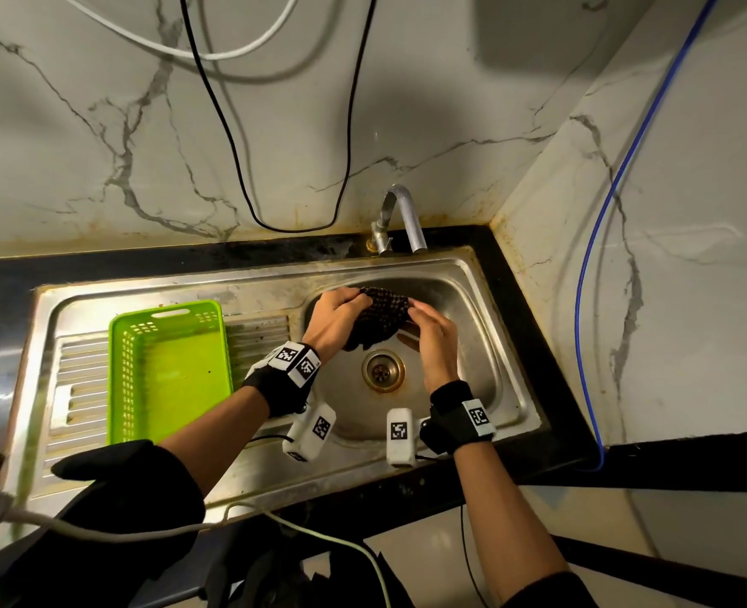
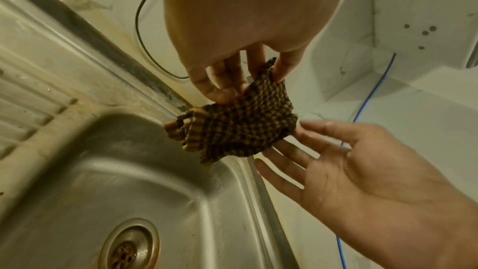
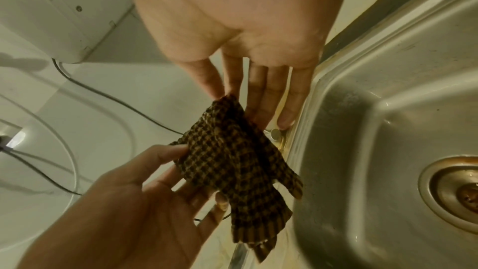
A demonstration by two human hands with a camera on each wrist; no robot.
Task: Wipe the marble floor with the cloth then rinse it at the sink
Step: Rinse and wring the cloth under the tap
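Holding the checked cloth (image 1: pixel 380 315) over the steel sink (image 1: pixel 485 300) basin, below the tap (image 1: pixel 400 221).
Pinching the cloth's upper edge with left hand (image 1: pixel 334 320), fingers curled; touching its other side with right hand (image 1: pixel 435 340), fingers straight and spread. Hanging crumpled above the drain (image 1: pixel 382 370); green basket (image 1: pixel 167 366) sitting on the drainboard.

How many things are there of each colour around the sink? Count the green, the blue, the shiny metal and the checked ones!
Green: 1, the basket
Blue: 1, the cable
Shiny metal: 2, the sink and the tap
Brown-and-black checked: 1, the cloth
Total: 5
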